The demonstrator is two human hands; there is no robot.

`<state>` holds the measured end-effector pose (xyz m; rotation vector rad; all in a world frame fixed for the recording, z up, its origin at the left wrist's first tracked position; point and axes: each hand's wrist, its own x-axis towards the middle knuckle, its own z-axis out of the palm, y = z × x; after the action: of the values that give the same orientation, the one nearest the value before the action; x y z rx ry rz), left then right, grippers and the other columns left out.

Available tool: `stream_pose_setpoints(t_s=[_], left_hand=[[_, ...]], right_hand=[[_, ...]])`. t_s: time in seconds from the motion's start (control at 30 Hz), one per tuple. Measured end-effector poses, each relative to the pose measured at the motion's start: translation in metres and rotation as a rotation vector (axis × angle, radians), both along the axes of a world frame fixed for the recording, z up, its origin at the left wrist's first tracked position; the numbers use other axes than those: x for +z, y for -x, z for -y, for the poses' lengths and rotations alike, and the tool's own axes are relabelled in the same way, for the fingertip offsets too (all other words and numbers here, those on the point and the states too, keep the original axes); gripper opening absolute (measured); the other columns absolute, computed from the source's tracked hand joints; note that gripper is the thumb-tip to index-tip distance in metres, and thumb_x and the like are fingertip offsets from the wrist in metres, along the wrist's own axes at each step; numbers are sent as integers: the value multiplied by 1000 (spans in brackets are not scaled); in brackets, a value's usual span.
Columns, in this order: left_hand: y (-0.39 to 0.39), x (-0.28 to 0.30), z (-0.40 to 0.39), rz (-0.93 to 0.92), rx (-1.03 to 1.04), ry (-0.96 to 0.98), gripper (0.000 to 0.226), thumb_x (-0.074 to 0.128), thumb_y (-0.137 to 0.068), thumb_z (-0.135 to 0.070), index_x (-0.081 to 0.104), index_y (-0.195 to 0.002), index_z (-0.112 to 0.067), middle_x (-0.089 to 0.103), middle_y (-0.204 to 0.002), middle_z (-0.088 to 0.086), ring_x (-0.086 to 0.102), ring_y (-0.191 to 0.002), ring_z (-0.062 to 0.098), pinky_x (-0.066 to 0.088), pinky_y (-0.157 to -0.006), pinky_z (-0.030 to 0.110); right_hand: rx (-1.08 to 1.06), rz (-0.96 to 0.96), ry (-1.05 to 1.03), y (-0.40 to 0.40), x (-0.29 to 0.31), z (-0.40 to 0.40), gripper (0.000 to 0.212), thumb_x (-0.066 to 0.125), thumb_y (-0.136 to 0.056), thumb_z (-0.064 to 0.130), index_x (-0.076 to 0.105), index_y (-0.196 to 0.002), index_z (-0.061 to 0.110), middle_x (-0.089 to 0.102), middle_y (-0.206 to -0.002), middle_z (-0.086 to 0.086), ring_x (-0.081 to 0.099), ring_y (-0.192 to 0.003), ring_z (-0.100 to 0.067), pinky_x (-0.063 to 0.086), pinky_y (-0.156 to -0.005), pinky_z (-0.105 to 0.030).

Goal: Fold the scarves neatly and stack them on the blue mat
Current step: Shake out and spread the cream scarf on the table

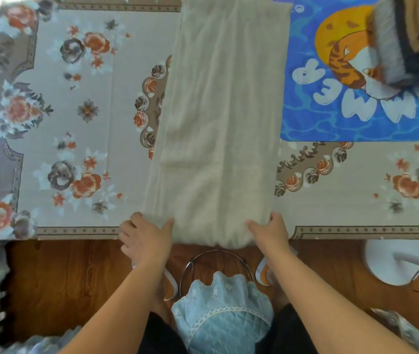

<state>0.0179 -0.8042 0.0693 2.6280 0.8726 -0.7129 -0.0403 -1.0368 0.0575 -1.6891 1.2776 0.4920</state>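
Your left hand and right hand pinch near corners of long beige woven scarf, lying lengthwise on floral-clothed counter, far corner overlapping blue cartoon mat. Lift both corners evenly, carry to far edge, align sides.

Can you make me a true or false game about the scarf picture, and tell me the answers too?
1. Both hands hold the near end of the beige scarf. True: the left hand and right hand grip its two near corners.
2. The beige scarf is rolled into a ball. False: it lies flat in a long strip across the flowered tablecloth.
3. Folded scarves already sit on the blue mat. True: a stack lies at its far right.
4. The blue mat is on the floor. False: it lies on the table.
5. The beige scarf's far right edge overlaps the blue mat. True.
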Motion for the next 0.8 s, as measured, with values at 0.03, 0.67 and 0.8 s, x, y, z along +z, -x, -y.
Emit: stream_pose_setpoints(t_s=[0.03,0.67,0.8], left_hand=[[1,-1,-3,-16,-11,-27,69,70,-87,-54,47,-134,-10,40,-139,17,36,-130,38,34,-107,53],[-97,212,-25,-292,505,1342,51,65,-88,-9,55,-136,3,66,-128,24,69,-109,35,60,-87,47],[-98,256,-30,-157,583,1404,50,65,-88,-13,56,-135,5,62,-132,29,64,-115,38,59,-89,51]], right_hand=[[-13,-24,-89,3,-1,0,37,76,-84,18,63,-118,11,68,-106,-2,65,-96,-20,51,-84,-31],[-315,229,-829,-74,204,24,40,67,-88,9,62,-128,4,71,-119,-18,73,-98,-30,62,-78,-41],[-401,376,-778,-76,252,27,32,66,-92,16,68,-121,4,73,-115,-14,73,-95,-24,56,-84,-37]])
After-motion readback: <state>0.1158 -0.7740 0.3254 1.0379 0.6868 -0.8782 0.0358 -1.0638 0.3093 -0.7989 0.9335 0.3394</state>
